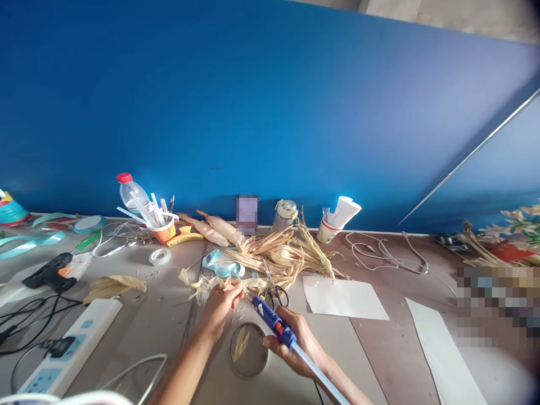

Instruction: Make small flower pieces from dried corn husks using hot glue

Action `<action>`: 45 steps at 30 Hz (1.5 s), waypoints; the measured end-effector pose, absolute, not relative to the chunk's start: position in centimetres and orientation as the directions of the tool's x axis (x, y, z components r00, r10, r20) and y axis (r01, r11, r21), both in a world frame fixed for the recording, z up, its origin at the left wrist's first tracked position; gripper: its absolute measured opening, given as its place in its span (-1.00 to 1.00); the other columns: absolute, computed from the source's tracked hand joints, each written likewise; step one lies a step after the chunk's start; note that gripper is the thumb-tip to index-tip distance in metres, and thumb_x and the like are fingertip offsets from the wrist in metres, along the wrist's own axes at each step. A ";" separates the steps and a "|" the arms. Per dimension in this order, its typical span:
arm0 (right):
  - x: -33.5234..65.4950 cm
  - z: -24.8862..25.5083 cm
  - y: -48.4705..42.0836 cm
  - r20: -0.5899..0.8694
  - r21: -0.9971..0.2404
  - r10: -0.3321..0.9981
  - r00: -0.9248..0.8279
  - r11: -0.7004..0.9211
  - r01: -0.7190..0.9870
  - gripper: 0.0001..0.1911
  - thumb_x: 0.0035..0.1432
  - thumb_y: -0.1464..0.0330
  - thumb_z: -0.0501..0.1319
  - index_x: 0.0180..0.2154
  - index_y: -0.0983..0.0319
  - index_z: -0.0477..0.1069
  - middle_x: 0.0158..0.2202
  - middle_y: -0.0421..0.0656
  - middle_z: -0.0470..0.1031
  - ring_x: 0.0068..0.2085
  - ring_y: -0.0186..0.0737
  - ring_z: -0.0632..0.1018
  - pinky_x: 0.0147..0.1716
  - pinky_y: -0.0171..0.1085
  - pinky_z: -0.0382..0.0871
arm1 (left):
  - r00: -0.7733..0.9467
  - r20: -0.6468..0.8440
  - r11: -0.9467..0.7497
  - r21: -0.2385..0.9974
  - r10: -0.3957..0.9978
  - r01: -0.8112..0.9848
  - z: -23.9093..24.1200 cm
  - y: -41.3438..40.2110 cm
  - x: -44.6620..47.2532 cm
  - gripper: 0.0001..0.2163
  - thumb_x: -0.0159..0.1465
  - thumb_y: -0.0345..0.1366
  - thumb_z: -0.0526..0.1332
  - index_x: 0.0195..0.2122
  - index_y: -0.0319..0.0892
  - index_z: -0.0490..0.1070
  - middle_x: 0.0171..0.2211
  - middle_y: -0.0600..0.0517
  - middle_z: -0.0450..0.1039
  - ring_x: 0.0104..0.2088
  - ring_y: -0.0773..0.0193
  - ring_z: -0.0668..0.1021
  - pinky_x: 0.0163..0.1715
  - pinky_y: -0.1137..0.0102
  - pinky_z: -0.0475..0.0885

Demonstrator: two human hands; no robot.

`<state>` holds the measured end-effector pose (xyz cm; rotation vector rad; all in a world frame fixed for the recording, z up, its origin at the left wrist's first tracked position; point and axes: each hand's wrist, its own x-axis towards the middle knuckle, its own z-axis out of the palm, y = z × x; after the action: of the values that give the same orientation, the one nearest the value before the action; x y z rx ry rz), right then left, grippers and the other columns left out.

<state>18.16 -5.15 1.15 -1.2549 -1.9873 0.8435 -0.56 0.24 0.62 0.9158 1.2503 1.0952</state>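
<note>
My right hand [302,342] grips a blue hot glue gun [274,322], and a long translucent glue stick [318,372] runs out of its back. The nozzle points up-left at the fingertips of my left hand [217,310]. Those fingers are pinched on a pale piece of corn husk [225,280], partly hidden by the hand. Just beyond lies a heap of dried corn husks [274,253]. Black-handled scissors [278,295] rest against the heap, close to the glue gun. Below my hands sits a round dark dish [258,365] with a small husk strip [241,344] in it.
A white power strip [90,326] with black cables lies left, near a black tool [49,273]. An orange cup [165,232] of glue sticks, a bottle [133,191], a lidded jar [284,215] and a paper cup [328,230] line the blue partition. White paper sheets [348,298] lie right.
</note>
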 end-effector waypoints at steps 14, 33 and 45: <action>19.3 2.7 -5.1 0.238 -0.793 0.925 -0.296 0.361 0.490 -0.80 0.01 0.25 0.16 -0.38 0.23 0.20 -0.39 -0.17 0.28 -0.39 -0.26 0.33 -0.40 -0.30 0.27 | -0.031 -0.236 0.233 0.969 0.971 -0.079 1.0 0.4 -0.6 -0.80 0.05 -0.19 0.20 -0.60 -0.20 0.33 -0.63 0.11 0.30 -0.67 0.45 0.19 -0.62 0.46 0.07; 29.4 -1.9 -5.3 0.253 -0.397 0.966 0.043 0.063 0.915 -0.73 0.06 0.26 0.12 -0.17 0.18 0.24 -0.22 -0.08 0.34 -0.31 -0.15 0.47 -0.39 -0.22 0.38 | -0.057 -0.156 0.160 0.984 0.986 0.073 1.1 0.0 -0.3 -0.78 0.10 -0.19 0.16 -0.63 -0.16 0.30 -0.73 0.16 0.13 -0.68 0.41 0.15 -0.66 0.46 0.01; 30.8 -2.7 -6.3 0.100 -0.364 0.993 0.056 -0.016 0.931 -0.70 0.08 0.21 0.10 -0.15 0.19 0.31 -0.21 -0.09 0.37 -0.34 -0.18 0.50 -0.40 -0.26 0.36 | -0.023 -0.170 0.170 0.985 0.985 0.003 -0.1 0.2 0.0 -0.78 0.10 -0.15 0.18 -0.56 -0.19 0.33 -0.63 0.12 0.25 -0.68 0.44 0.15 -0.69 0.47 -0.01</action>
<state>30.84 -6.27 -2.68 -2.0088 -1.9357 0.2617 -0.04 0.20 -0.12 1.0750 1.3058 1.0960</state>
